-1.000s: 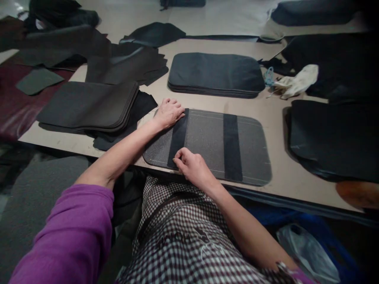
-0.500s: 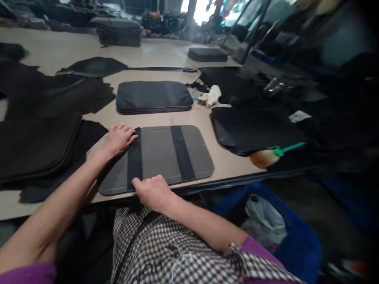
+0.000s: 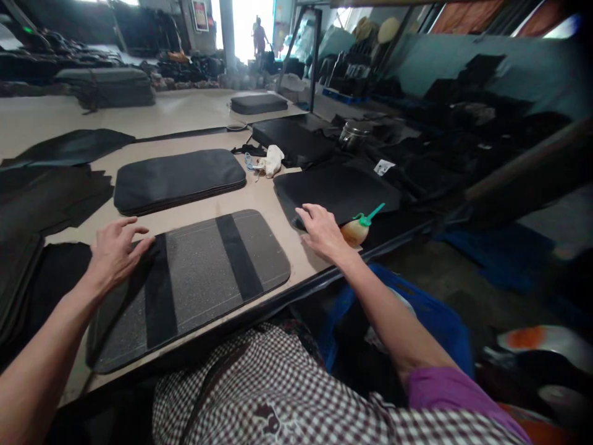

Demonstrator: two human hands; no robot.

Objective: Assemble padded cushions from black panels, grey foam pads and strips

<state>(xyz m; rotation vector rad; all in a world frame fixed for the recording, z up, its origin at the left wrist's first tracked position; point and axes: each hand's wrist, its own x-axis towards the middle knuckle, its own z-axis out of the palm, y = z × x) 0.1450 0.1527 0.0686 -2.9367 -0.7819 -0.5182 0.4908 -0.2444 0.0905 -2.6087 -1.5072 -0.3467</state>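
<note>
A dark grey rounded panel (image 3: 199,278) lies flat at the table's front edge, with two black strips (image 3: 160,290) across it. My left hand (image 3: 115,250) is over the panel's left end, fingers apart and holding nothing; whether it touches cannot be told. To the right, my right hand (image 3: 320,228) hovers at the near left corner of a stack of black panels (image 3: 333,188), fingers spread and nothing in them. Just right of that hand stands a squeeze bottle (image 3: 356,232) of amber liquid with a green nozzle.
Behind the grey panel sits a neat stack of dark panels (image 3: 180,179). A crumpled white cloth (image 3: 272,161) lies beside it. More black sheets (image 3: 50,191) cover the left side. A metal canister (image 3: 353,135) stands at the back right. Below the edge is a blue crate (image 3: 445,327).
Both hands have come off the left black strip. My right hand has moved right to the black stack, my left hand slightly left. The view has turned right.
</note>
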